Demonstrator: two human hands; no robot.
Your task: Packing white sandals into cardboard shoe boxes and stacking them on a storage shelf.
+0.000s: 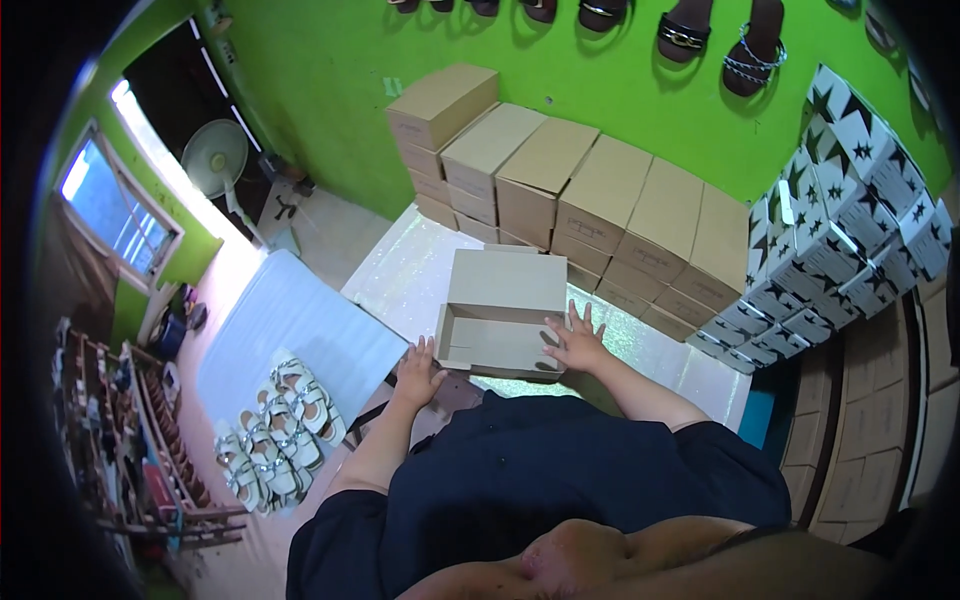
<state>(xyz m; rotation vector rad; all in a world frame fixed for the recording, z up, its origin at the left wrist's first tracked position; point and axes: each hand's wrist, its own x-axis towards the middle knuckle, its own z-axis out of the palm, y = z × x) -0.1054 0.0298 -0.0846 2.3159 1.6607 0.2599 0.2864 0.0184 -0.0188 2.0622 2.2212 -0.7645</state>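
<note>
An open brown cardboard shoebox (455, 345) lies on the glittery white table in front of me. Its flap lid (508, 278) is folded back on the far side, and the plain cardboard bottom shows inside. My right hand (580, 345) is at the box's right end, fingers spread, fingertips over the rim. To the left of the box, my left hand (418, 378) rests by the table's edge with its fingers extended and nothing in them.
Stacked brown shoeboxes (600, 195) line the green wall. Star-patterned white boxes (825, 225) rise on the right. Sandals (683, 35) hang above. At left are several white sandals (285, 430), a pale blue sheet (290, 330), a shoe rack (140, 440) and a fan (215, 158).
</note>
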